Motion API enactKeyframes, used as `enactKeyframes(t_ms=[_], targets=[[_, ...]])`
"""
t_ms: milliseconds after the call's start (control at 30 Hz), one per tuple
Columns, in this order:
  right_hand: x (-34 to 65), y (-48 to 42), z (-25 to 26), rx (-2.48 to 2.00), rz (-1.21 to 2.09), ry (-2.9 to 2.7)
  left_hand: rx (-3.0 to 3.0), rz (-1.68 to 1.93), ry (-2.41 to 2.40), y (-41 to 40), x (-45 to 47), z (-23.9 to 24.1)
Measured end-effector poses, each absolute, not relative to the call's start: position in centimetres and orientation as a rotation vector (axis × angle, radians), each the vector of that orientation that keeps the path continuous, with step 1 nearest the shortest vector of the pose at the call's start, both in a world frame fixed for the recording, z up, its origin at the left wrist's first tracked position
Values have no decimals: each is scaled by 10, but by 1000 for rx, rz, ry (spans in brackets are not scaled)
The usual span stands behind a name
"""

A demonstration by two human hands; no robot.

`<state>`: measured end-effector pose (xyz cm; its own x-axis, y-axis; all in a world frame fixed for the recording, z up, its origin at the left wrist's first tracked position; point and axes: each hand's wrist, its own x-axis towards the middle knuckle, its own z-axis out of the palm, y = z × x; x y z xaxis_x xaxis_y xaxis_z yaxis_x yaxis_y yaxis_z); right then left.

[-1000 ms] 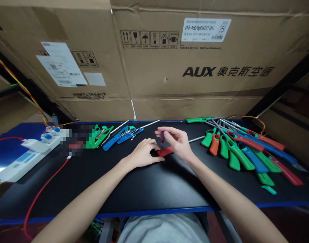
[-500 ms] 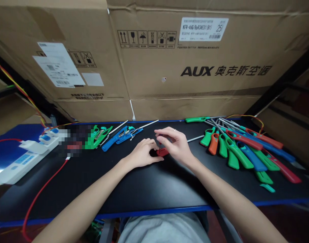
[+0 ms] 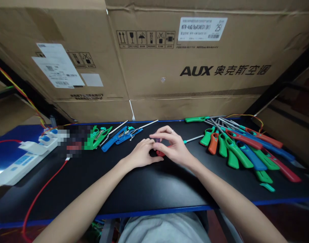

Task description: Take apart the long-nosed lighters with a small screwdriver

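Note:
A red long-necked lighter (image 3: pixel 160 153) lies on the black table in front of me, its metal tube (image 3: pixel 194 138) pointing right. My left hand (image 3: pixel 144 153) is closed around its handle end, thumb and fingers curled against it. Above the handle, my right hand (image 3: pixel 171 143) pinches a small purplish, see-through grip (image 3: pixel 158 139), seemingly a small screwdriver, between thumb and fingers. The tool's tip and much of the lighter's body are hidden by my hands.
On the right lies a pile of green, red, orange and blue lighters (image 3: pixel 240 148), with a small teal piece (image 3: pixel 267 187) nearer me. Opened blue (image 3: pixel 116 138) and green (image 3: pixel 101 136) lighters lie left. A power strip (image 3: pixel 30 162) and red cable (image 3: pixel 47 185) sit farther left; a cardboard box (image 3: pixel 154 67) stands behind.
My right hand has shifted slightly left and turned, its fingers coming closer together around the tool, whose purplish grip now shows. My left hand stays on the red lighter.

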<state>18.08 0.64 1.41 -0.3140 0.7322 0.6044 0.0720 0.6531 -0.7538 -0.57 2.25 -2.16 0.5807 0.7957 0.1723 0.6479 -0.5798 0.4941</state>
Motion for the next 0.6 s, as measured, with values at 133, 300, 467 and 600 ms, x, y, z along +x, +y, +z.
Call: enactKeyframes(t_ms=[133,300,467,600], targets=[[181,9,12,-672,956,-1640,2450,486,1162,23,-6,-21],[185,11,14,-698,913,-1620,2440,496,1157,22,-6,-20],[182,8,13,-615,738,-1804,2446,516,1151,22,-6,-21],[178,5,12,-674,500,-1815,2448,549,1162,22,-6,-22]])
